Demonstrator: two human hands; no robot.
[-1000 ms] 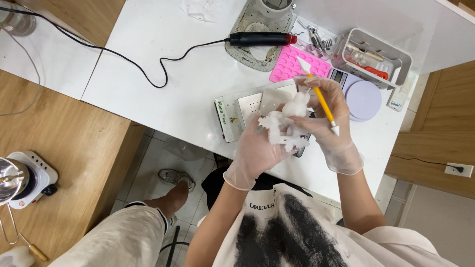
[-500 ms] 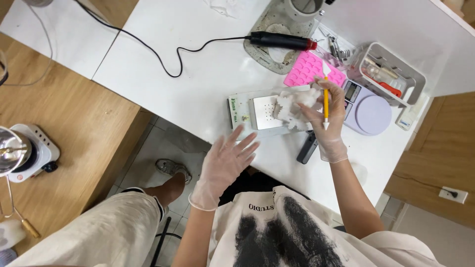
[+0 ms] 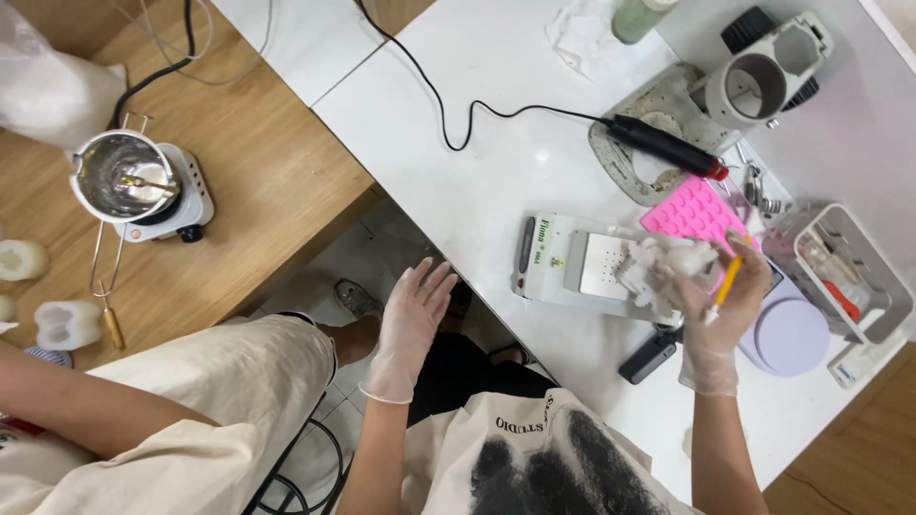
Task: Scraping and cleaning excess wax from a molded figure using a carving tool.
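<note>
My gloved right hand [image 3: 718, 315] clamps a slim yellow pencil-like tool [image 3: 725, 282] and a lumpy white waxy piece [image 3: 663, 267] above the flat white scale [image 3: 572, 272], beside the pink dimpled silicone mould [image 3: 695, 212]. My gloved left hand [image 3: 410, 319] hangs empty, fingers spread, off the smooth white table [image 3: 496, 181].

Left hand [image 3: 412, 319] splayed, empty — right hand [image 3: 722, 310] in a seemingly closed grip.

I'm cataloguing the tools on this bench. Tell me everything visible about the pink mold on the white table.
The pink mold is a flat, roughly square tray, seemingly silicone, dotted with rows of small cavities whose shape is too small to tell. It lies flat on the white table, rotated diagonally, beside a grey pad. Its lower corner is hidden behind the white crumpled material held by the gloved right hand.
</note>
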